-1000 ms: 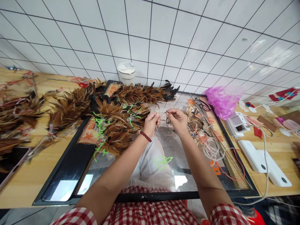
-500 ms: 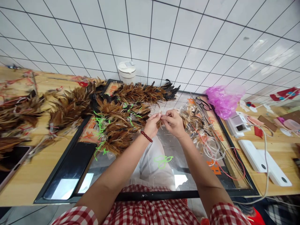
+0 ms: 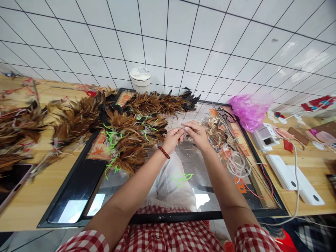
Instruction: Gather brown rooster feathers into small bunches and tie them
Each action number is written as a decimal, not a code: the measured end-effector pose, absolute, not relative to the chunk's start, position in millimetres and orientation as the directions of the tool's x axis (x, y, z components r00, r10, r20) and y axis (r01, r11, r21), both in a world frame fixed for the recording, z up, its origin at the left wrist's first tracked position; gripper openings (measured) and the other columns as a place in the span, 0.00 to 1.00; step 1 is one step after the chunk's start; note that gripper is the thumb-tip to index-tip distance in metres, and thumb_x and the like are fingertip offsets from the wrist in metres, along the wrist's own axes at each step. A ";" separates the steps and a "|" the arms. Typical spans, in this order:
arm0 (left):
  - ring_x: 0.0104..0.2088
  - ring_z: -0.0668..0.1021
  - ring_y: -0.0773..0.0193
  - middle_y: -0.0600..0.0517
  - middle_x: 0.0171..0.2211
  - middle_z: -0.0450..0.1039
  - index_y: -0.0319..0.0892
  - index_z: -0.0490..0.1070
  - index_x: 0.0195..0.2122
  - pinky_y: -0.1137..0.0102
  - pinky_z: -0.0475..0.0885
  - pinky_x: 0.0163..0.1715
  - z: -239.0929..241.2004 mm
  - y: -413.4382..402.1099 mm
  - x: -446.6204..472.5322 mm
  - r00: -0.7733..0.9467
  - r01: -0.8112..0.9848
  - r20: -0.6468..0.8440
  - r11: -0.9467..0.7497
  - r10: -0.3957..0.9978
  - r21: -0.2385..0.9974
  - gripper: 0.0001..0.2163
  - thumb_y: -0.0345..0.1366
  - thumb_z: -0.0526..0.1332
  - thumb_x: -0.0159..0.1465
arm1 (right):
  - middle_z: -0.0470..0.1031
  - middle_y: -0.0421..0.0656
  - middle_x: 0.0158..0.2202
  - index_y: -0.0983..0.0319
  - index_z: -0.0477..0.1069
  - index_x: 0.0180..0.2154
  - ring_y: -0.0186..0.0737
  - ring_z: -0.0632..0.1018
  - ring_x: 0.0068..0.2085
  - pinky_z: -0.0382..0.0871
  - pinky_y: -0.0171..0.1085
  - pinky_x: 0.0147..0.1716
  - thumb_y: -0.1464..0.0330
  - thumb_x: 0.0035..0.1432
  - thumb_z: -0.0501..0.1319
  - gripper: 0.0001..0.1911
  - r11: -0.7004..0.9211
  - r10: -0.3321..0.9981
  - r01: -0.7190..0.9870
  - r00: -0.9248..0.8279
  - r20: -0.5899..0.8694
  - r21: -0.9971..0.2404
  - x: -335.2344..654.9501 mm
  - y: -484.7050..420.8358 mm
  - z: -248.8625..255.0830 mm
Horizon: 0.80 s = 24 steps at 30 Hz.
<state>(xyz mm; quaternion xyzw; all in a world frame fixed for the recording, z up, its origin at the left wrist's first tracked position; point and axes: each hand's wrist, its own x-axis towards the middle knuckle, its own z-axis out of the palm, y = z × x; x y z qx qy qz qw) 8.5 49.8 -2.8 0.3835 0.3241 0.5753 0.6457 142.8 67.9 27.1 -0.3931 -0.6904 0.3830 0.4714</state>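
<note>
My left hand (image 3: 173, 138), with a dark red bead bracelet (image 3: 164, 152) on its wrist, is closed in a pinch. My right hand (image 3: 195, 133) meets it fingertip to fingertip, also pinched. What lies between the fingers is mostly hidden; only a thin pale tip shows below them, too small to name. Left of my hands lie bundles of brown feathers (image 3: 133, 150), with bright green ties (image 3: 111, 138) at their ends. To the right is a loose pile of mottled feathers (image 3: 214, 131). Several green ties (image 3: 181, 177) rest on the glass below my hands.
A black-framed glass panel (image 3: 162, 217) carries a phone (image 3: 78, 190), glasses (image 3: 227, 115) and coiled white string (image 3: 237, 166). A white lidded cup (image 3: 141, 80) stands by the tiled wall. Further right are a pink plastic bag (image 3: 250, 110), white devices (image 3: 304, 185) and a cable.
Both hands stay together at nearly the same spot, their fingers shifted. The brownish feather bit between them earlier is now mostly out of sight. The view has moved slightly.
</note>
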 end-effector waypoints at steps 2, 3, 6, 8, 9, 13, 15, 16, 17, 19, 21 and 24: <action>0.19 0.65 0.72 0.56 0.15 0.63 0.38 0.71 0.25 0.74 0.60 0.22 -1.8 48.4 9.1 0.173 -0.493 0.024 0.065 0.985 0.868 0.18 0.50 0.68 0.52 | 0.74 0.42 0.31 0.58 0.78 0.31 0.39 0.74 0.37 0.68 0.40 0.42 0.56 0.55 0.63 0.13 0.367 0.921 0.173 -0.208 0.330 -0.914 142.4 68.7 25.6; 0.19 0.65 0.72 0.56 0.16 0.63 0.38 0.72 0.26 0.74 0.60 0.22 -1.8 48.1 9.4 0.193 -0.492 0.023 0.076 0.981 0.867 0.18 0.50 0.68 0.53 | 0.73 0.41 0.29 0.59 0.77 0.29 0.39 0.73 0.35 0.68 0.40 0.41 0.56 0.54 0.64 0.13 0.348 0.930 0.166 -0.187 0.317 -0.923 142.0 69.4 24.2; 0.18 0.64 0.73 0.57 0.15 0.61 0.37 0.72 0.27 0.74 0.60 0.21 -3.9 49.2 9.7 0.206 -0.492 0.015 0.091 0.978 0.866 0.18 0.50 0.68 0.53 | 0.70 0.39 0.26 0.60 0.75 0.28 0.36 0.71 0.31 0.67 0.37 0.36 0.57 0.55 0.63 0.13 0.304 0.948 0.184 -0.158 0.277 -0.935 142.0 72.9 18.4; 0.18 0.63 0.73 0.58 0.15 0.60 0.38 0.71 0.25 0.75 0.59 0.21 -6.2 51.7 8.8 0.130 -0.524 0.004 0.065 0.992 0.849 0.17 0.49 0.68 0.53 | 0.71 0.40 0.28 0.60 0.75 0.30 0.37 0.71 0.31 0.66 0.37 0.36 0.58 0.57 0.61 0.13 0.298 0.954 0.283 -0.114 0.277 -0.912 144.6 75.7 14.8; 0.18 0.63 0.74 0.58 0.15 0.59 0.38 0.70 0.25 0.75 0.59 0.21 -7.4 53.3 8.0 0.071 -0.546 -0.005 0.043 0.997 0.837 0.17 0.48 0.68 0.54 | 0.72 0.41 0.29 0.61 0.75 0.31 0.37 0.72 0.33 0.66 0.37 0.37 0.60 0.57 0.60 0.11 0.305 0.952 0.371 -0.099 0.290 -0.877 146.6 76.8 13.4; 0.18 0.63 0.74 0.59 0.16 0.58 0.40 0.69 0.25 0.76 0.59 0.20 -10.7 59.1 4.4 -0.157 -0.582 -0.038 -0.062 0.987 0.811 0.15 0.47 0.67 0.55 | 0.75 0.47 0.38 0.61 0.78 0.38 0.43 0.73 0.42 0.64 0.40 0.44 0.68 0.58 0.59 0.09 0.347 0.934 0.769 -0.226 0.278 -0.538 152.5 77.6 9.7; 0.18 0.63 0.74 0.59 0.16 0.58 0.40 0.69 0.25 0.77 0.60 0.20 -11.9 61.0 3.6 -0.221 -0.577 -0.037 -0.100 0.975 0.810 0.15 0.47 0.67 0.55 | 0.75 0.48 0.41 0.61 0.78 0.41 0.46 0.72 0.45 0.62 0.41 0.46 0.69 0.60 0.58 0.11 0.349 0.934 0.860 -0.289 0.209 -0.372 150.7 75.8 8.0; 0.18 0.63 0.74 0.59 0.16 0.58 0.40 0.69 0.25 0.77 0.59 0.20 -12.7 61.7 3.5 -0.239 -0.575 -0.037 -0.111 0.970 0.810 0.15 0.47 0.67 0.55 | 0.75 0.49 0.41 0.61 0.78 0.41 0.46 0.72 0.45 0.61 0.42 0.46 0.69 0.60 0.58 0.11 0.354 0.933 0.881 -0.311 0.178 -0.315 148.7 74.6 7.3; 0.18 0.62 0.74 0.59 0.16 0.58 0.40 0.69 0.25 0.77 0.59 0.20 -13.6 62.3 3.6 -0.251 -0.573 -0.036 -0.118 0.967 0.811 0.15 0.47 0.67 0.55 | 0.75 0.49 0.41 0.61 0.78 0.40 0.47 0.71 0.46 0.61 0.42 0.46 0.69 0.61 0.57 0.11 0.363 0.930 0.893 -0.332 0.156 -0.267 146.3 73.3 6.8; 0.18 0.62 0.74 0.59 0.16 0.58 0.40 0.69 0.25 0.76 0.59 0.20 -15.8 63.5 3.8 -0.267 -0.560 -0.030 -0.130 0.963 0.818 0.15 0.47 0.66 0.55 | 0.74 0.50 0.42 0.61 0.77 0.38 0.48 0.70 0.47 0.59 0.42 0.45 0.70 0.61 0.56 0.11 0.396 0.917 0.900 -0.376 0.135 -0.184 141.9 70.8 7.3; 0.18 0.63 0.74 0.59 0.16 0.60 0.40 0.69 0.25 0.76 0.60 0.21 -18.5 64.5 3.9 -0.287 -0.527 -0.011 -0.148 0.958 0.837 0.14 0.46 0.65 0.56 | 0.74 0.50 0.43 0.62 0.75 0.38 0.49 0.70 0.47 0.58 0.42 0.44 0.71 0.62 0.55 0.10 0.420 0.903 0.900 -0.403 0.146 -0.116 139.9 69.1 10.8; 0.22 0.67 0.73 0.57 0.20 0.66 0.40 0.71 0.26 0.76 0.64 0.25 -22.1 65.2 4.6 -0.333 -0.428 0.037 -0.186 0.942 0.884 0.13 0.45 0.65 0.57 | 0.75 0.50 0.41 0.63 0.72 0.41 0.47 0.72 0.43 0.57 0.41 0.41 0.72 0.63 0.53 0.10 0.451 0.884 0.889 -0.432 0.177 -0.079 142.3 67.4 21.6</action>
